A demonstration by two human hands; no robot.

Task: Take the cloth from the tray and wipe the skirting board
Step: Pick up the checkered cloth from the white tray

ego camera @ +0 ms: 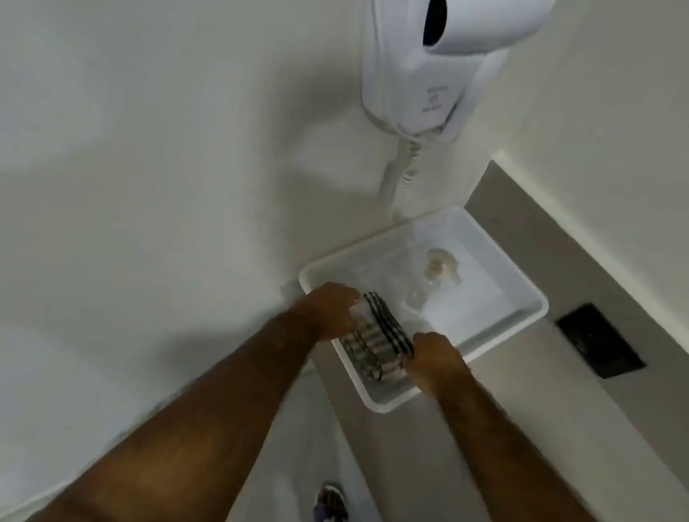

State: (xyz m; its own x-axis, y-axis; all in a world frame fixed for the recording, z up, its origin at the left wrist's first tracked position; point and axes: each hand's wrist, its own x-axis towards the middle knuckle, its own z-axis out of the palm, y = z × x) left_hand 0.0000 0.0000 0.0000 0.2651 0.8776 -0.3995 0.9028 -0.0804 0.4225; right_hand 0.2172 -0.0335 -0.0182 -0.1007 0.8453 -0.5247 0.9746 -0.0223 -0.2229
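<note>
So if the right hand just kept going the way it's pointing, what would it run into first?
The folded striped cloth. The right hand points up and left along the white tray and already looks to be touching the cloth's near end. Beyond it is probably the clear spray bottle, though depth is hard to judge.

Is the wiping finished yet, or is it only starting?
Only starting. Nothing is wiped yet. The left hand and right hand are gripping the striped cloth, which sits in the white tray. Lifting it out and wiping the skirting board remain.
</note>
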